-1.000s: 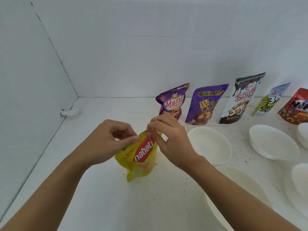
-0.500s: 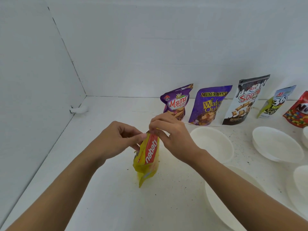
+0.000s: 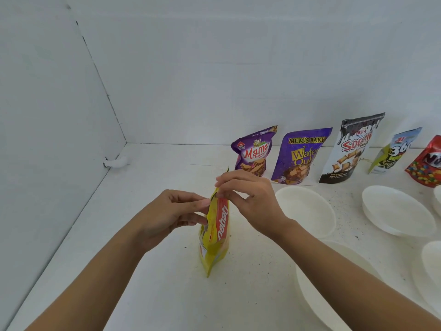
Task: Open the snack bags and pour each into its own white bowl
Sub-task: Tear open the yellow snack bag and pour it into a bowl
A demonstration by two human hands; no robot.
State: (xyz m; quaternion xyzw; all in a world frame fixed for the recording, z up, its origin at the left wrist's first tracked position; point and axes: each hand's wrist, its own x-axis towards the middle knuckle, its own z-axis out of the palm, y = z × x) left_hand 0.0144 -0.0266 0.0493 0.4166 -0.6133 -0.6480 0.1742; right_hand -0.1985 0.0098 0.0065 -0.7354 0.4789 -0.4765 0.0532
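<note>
Yellow nabati bag [image 3: 216, 237] upright, top pinched by left hand [image 3: 171, 215] and right hand [image 3: 250, 199], empty white bowl [image 3: 307, 209] near

The yellow Nabati bag [image 3: 216, 235] stands upright on the white worktop [image 3: 143, 283]. The left-hand grip [image 3: 167, 216] pinches its top edge from the left. The right-hand grip [image 3: 250, 199] pinches the same edge from the right, just beside the left fingertips.

Behind the bag and to its right, five bags stand in a row at the back wall:
- purple Mama bag [image 3: 253, 151]
- Mum's Bake bag [image 3: 300, 156]
- black-and-white bag [image 3: 350, 149]
- blue bag [image 3: 393, 151]
- red bag [image 3: 427, 163]

A white bowl [image 3: 307, 211] sits to the right of the Nabati bag, and a second bowl [image 3: 396, 211] sits farther right. A third bowl [image 3: 312, 295], right of the bag and nearer the camera, is partly hidden by the right forearm.
</note>
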